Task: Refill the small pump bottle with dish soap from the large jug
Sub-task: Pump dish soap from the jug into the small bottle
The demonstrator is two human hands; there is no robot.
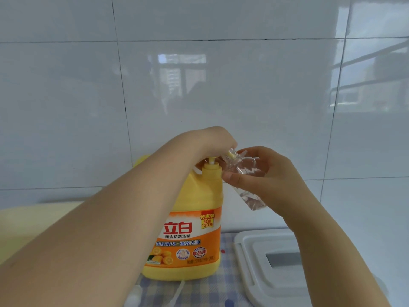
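Note:
A large yellow dish soap jug [194, 229] with an orange label stands upright on the checked cloth. My left hand [212, 142] rests curled over the jug's pump head, with the yellow nozzle tip [231, 155] showing just beyond the fingers. My right hand [263, 176] grips a small clear bottle [247, 180], tilted so its open neck meets the nozzle. The small bottle looks nearly empty. Its white pump top [135, 294] with a thin tube [177, 292] lies on the cloth at the bottom edge.
A white plastic lid or board [254, 262] with a handle hole lies on the right of the blue checked cloth [228, 282]. A pale yellow surface [26, 227] is at the left. White wall tiles [221, 85] rise close behind.

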